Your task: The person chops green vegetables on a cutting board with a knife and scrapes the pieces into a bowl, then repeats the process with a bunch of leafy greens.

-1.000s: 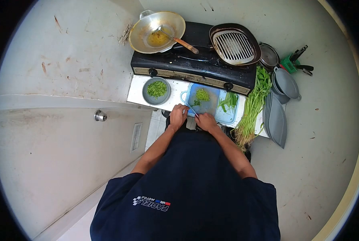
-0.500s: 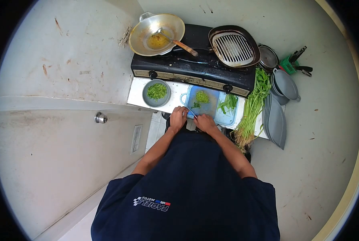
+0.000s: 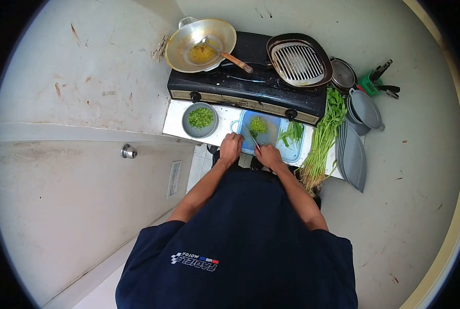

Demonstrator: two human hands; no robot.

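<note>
My right hand (image 3: pixel 269 156) grips a knife (image 3: pixel 253 138) at the front edge of a blue cutting board (image 3: pixel 273 146). The blade slants up and left across the board, its tip beside a small pile of chopped greens (image 3: pixel 258 124). My left hand (image 3: pixel 231 148) is at the board's front left corner with its fingers curled together; what they hold, if anything, is hidden. Loose green leaves (image 3: pixel 292 134) lie on the board's right part. To the left, a grey bowl (image 3: pixel 187 127) holds more chopped greens (image 3: pixel 201 118).
Behind the board stands a black stove (image 3: pixel 235 97) with a wok (image 3: pixel 176 55), a wooden-handled ladle (image 3: pixel 237 63) in it, and a grill pan (image 3: pixel 320 47). A bunch of rooted greens (image 3: pixel 320 149), grey plates (image 3: pixel 354 159), lidded pots (image 3: pixel 366 108) and a green utensil basket (image 3: pixel 368 84) are at right.
The knife has swung so that its blade reaches farther up the board towards the chopped pile. My right hand has shifted slightly right and towards me; my left fingers have moved off the blade.
</note>
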